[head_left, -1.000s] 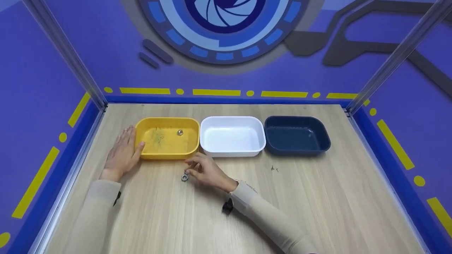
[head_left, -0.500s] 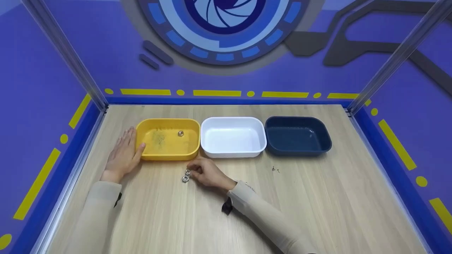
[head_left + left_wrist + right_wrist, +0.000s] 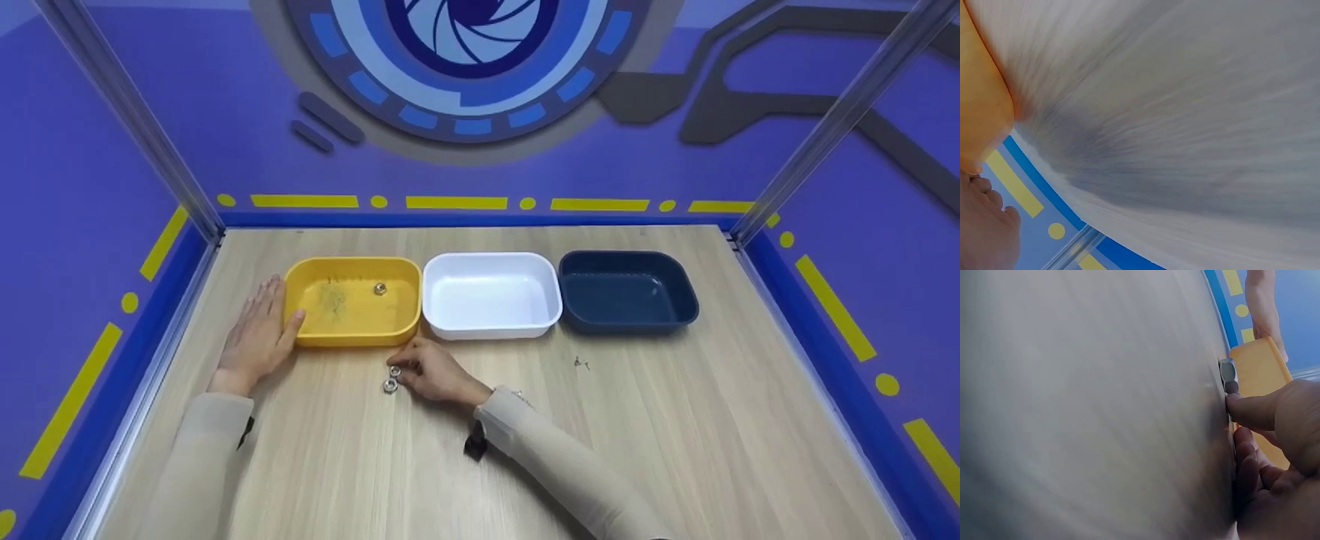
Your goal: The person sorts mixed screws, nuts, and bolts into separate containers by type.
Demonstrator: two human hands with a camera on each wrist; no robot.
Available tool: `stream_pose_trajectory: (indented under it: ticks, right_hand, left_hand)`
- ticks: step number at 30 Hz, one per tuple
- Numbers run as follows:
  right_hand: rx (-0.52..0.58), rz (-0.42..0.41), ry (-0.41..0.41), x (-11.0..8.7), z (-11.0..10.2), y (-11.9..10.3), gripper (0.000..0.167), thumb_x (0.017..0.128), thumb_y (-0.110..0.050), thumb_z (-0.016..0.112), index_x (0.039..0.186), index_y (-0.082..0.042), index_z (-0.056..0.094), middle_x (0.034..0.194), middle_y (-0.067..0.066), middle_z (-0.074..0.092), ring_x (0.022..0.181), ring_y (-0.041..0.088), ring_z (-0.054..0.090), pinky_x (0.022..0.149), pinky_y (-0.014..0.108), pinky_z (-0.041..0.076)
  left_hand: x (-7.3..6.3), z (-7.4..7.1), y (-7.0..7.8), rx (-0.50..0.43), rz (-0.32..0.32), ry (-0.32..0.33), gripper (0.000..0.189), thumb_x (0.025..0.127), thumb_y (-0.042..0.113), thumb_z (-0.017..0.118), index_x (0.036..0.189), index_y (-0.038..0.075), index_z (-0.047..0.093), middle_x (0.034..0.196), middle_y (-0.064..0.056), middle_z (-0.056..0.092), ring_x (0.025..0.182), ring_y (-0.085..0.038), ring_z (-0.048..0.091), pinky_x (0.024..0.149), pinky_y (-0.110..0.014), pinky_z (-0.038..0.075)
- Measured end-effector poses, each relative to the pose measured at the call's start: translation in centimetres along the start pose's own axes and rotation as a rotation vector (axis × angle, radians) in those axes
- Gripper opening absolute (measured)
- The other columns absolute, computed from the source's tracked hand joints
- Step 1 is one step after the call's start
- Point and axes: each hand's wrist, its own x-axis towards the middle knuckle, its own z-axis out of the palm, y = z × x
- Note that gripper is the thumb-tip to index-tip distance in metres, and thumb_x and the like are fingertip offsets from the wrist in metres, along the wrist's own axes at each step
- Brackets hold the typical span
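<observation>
In the head view my left hand (image 3: 255,337) lies with straight fingers along the left end of a yellow tray (image 3: 352,339), its thumb at the front-left rim. A metal nut (image 3: 380,289) sits inside that tray. Before the tray, two more nuts lie on the wooden table, close together: a smaller nut (image 3: 395,371) and a front nut (image 3: 390,385). My right hand (image 3: 435,373) pinches the smaller one between thumb and forefinger, other fingers curled. From the right wrist, the thumb (image 3: 1252,410) is seen down at the tabletop beside a nut (image 3: 1228,372).
A white tray (image 3: 492,332) and a dark blue tray (image 3: 630,328) stand in a row right of the yellow one. Tiny screw-like pieces (image 3: 581,364) lie before the dark tray. Blue printed panels (image 3: 480,172) wall the table at back and sides.
The right forefinger and thumb have closed in around the smaller nut, which stays beside the front nut. The left hand keeps its place at the yellow tray. The head view has shifted slightly.
</observation>
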Motion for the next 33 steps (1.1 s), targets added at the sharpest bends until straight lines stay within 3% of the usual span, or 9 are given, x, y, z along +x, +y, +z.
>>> stream_pose_trajectory:
  ticks: [9, 20, 33]
  right_hand:
    - [-0.039, 0.021, 0.006, -0.04, 0.05, -0.42, 0.028, 0.093, -0.006, 0.077, 0.12, -0.014, 0.082, 0.115, 0.003, 0.072, 0.103, 0.013, 0.063, 0.096, 0.024, 0.053]
    - [-0.084, -0.04, -0.008, 0.24, -0.34, 0.01, 0.024, 0.096, -0.008, 0.076, 0.119, -0.012, 0.082, 0.112, 0.004, 0.074, 0.102, 0.015, 0.063, 0.091, 0.025, 0.053]
    - [-0.054, -0.058, -0.025, 0.73, -0.63, -0.49, 0.017, 0.099, -0.01, 0.074, 0.114, -0.009, 0.082, 0.108, 0.005, 0.073, 0.097, 0.013, 0.063, 0.085, 0.021, 0.053]
  left_hand:
    - [-0.11, -0.04, 0.09, -0.009, -0.004, -0.004, 0.08, 0.116, 0.05, 0.029, 0.168, -0.008, 0.01, 0.176, -0.03, 0.01, 0.163, -0.05, 0.012, 0.133, -0.066, 0.013]
    - [0.01, -0.1, 0.31, -0.022, -0.009, 0.011, 0.079, 0.116, 0.048, 0.032, 0.168, -0.008, 0.011, 0.176, -0.03, 0.012, 0.163, -0.051, 0.012, 0.133, -0.065, 0.014]
    - [-0.17, -0.06, 0.33, -0.015, -0.022, 0.009, 0.079, 0.116, 0.049, 0.03, 0.168, -0.006, 0.01, 0.176, -0.03, 0.012, 0.163, -0.05, 0.012, 0.133, -0.065, 0.013]
